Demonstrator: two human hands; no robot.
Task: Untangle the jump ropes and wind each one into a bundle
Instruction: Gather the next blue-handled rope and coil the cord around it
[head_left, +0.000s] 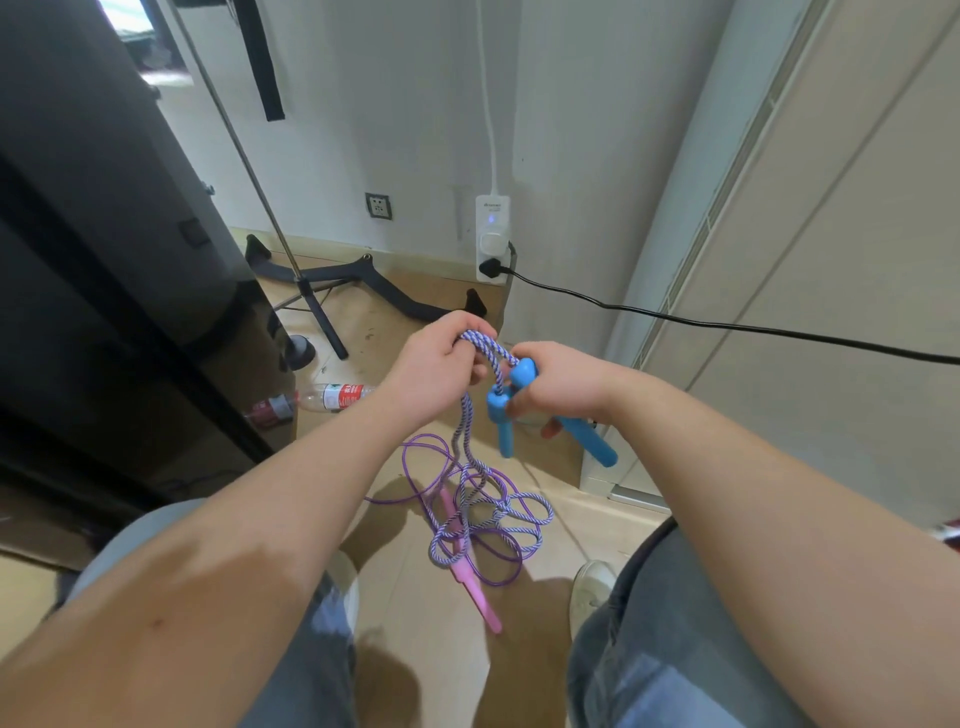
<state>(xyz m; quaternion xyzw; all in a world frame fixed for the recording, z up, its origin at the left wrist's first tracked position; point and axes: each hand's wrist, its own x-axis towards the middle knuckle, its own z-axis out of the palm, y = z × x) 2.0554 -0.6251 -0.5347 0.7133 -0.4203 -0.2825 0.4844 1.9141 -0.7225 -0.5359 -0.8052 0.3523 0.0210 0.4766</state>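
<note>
Two jump ropes, tangled. Left hand (439, 369): fingers curled round a loop of the blue-and-white braided rope (480, 345), held up. Right hand (566, 384), just beside it, grips the blue handles (595, 441). The braided rope hangs to the floor (597, 525), looped among the thin purple rope (415, 467) and its pink handles (475, 587).

It looks like a room in a home. A white wall at 12 o'clock carries a wall socket (378, 206) and a power strip (492, 239), pale wardrobe doors (831, 208) stand at 2 o'clock, a tripod stand (311, 296) at 11, and a plastic bottle (337, 397) lies on the tiled floor (597, 519) at 9.
</note>
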